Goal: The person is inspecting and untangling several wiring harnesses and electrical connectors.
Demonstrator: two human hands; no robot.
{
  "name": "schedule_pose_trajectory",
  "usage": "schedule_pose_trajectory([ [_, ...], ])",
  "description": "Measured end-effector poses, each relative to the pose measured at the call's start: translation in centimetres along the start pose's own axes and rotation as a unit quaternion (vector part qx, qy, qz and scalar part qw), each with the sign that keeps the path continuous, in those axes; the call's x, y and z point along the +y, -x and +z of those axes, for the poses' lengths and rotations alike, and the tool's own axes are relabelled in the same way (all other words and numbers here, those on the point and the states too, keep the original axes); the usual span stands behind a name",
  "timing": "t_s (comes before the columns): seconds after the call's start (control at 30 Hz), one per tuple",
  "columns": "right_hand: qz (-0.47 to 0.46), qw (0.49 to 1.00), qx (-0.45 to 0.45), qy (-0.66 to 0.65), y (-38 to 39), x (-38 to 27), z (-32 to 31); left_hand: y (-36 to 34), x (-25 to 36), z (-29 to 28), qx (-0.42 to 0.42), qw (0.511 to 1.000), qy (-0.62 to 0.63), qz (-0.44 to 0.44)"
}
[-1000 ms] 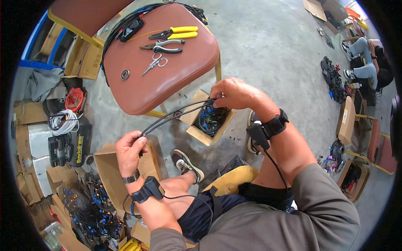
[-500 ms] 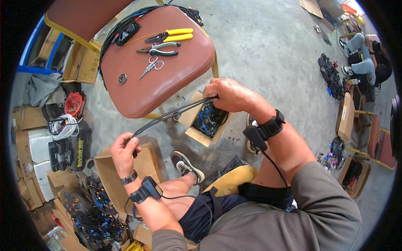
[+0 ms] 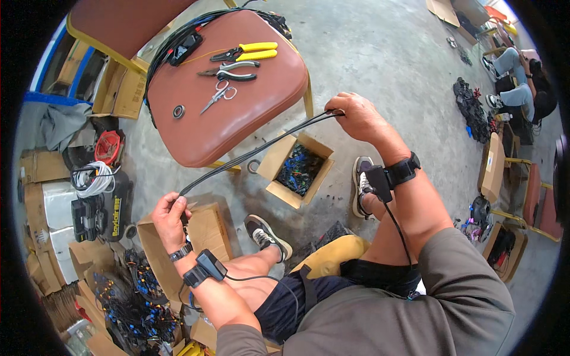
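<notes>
Between my two hands stretches a small bundle of thin black cables (image 3: 255, 151), held up in front of me and nearly straight. My left hand (image 3: 171, 218) is closed around its lower left end, thumb pressed on top, above an open cardboard box. Fingers of my right hand (image 3: 358, 117) pinch the other end, farther out and higher to the right. On the brown chair seat (image 3: 237, 118) beyond lie yellow-handled wire strippers (image 3: 246, 52), pliers (image 3: 228, 72), scissors (image 3: 218, 97), a ring-shaped roll (image 3: 179, 111) and a small black device (image 3: 185, 47).
A small cardboard box (image 3: 274, 161) with cable offcuts stands on the floor between my feet and the chair. At my left are a larger box (image 3: 217, 237), a heap of dark wires (image 3: 133, 302) and a coiled white cable (image 3: 92, 180). Another person (image 3: 516, 77) sits far right.
My right hand has moved outward to the right and up, drawing the cables straighter. My left hand has shifted slightly left and down, still closed on its end.
</notes>
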State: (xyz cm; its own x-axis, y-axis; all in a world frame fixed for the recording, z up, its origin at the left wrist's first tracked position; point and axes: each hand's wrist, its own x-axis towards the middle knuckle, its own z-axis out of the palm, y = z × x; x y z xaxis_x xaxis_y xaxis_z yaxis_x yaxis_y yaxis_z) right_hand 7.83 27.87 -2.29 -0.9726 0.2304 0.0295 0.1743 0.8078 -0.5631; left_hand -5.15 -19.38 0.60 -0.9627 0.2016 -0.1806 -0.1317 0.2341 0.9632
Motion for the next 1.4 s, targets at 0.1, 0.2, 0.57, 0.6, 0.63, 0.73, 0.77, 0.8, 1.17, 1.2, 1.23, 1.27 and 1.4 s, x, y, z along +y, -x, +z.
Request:
schedule_pose_trajectory([
  [0.1, 0.029, 0.999, -0.006, -0.027, 0.1, 0.5, 0.3, -0.2, -0.5, -0.2, 0.010, 1.000, 0.003, -0.015],
  [0.2, 0.058, 0.997, 0.006, -0.049, -0.1, 1.0, 0.0, -0.5, -0.9, -0.6, 0.052, 0.999, 0.011, -0.006],
  [0.57, 0.239, 0.929, 0.035, -0.280, -1.0, -1.0, -2.8, -1.0, -2.0, -0.9, 0.030, 0.997, 0.017, -0.064],
  [0.6, 0.237, 0.933, 0.041, -0.267, -1.1, -1.0, -3.0, -1.1, -2.1, -0.8, 0.026, 0.997, 0.015, -0.067],
  [0.63, 0.238, 0.937, 0.049, -0.252, -1.1, -0.9, -3.2, -1.3, -2.2, -0.7, 0.024, 0.997, 0.011, -0.072],
  [0.73, 0.223, 0.939, 0.060, -0.253, -1.3, -0.4, -3.1, -1.5, -2.2, -0.4, 0.022, 0.997, 0.010, -0.078],
  [0.77, 0.236, 0.937, 0.055, -0.252, -1.1, 0.0, -3.2, -1.5, -2.2, -0.3, 0.024, 0.996, 0.007, -0.082],
  [0.8, 0.240, 0.923, 0.063, -0.295, -1.1, 0.3, -3.0, -1.5, -2.2, -0.1, 0.020, 0.996, 0.009, -0.081],
  [1.17, 0.134, 0.946, 0.195, -0.222, -0.8, 2.0, -2.7, -1.1, -1.6, 1.1, -0.016, 0.991, -0.034, -0.125],
  [1.2, 0.170, 0.926, 0.178, -0.285, -0.7, 1.9, -3.0, -1.1, -1.5, 1.2, -0.033, 0.992, -0.036, -0.120],
  [1.23, 0.197, 0.901, 0.159, -0.352, -0.5, 1.8, -3.3, -1.1, -1.5, 1.4, -0.046, 0.991, -0.042, -0.121],
  [1.27, 0.181, 0.887, 0.161, -0.393, -0.5, 1.8, -3.3, -1.0, -1.4, 1.4, -0.061, 0.990, -0.044, -0.120],
  [1.4, 0.194, 0.902, 0.191, -0.335, -0.4, 2.9, -3.5, -0.9, -1.2, 1.5, -0.056, 0.989, -0.059, -0.125],
])
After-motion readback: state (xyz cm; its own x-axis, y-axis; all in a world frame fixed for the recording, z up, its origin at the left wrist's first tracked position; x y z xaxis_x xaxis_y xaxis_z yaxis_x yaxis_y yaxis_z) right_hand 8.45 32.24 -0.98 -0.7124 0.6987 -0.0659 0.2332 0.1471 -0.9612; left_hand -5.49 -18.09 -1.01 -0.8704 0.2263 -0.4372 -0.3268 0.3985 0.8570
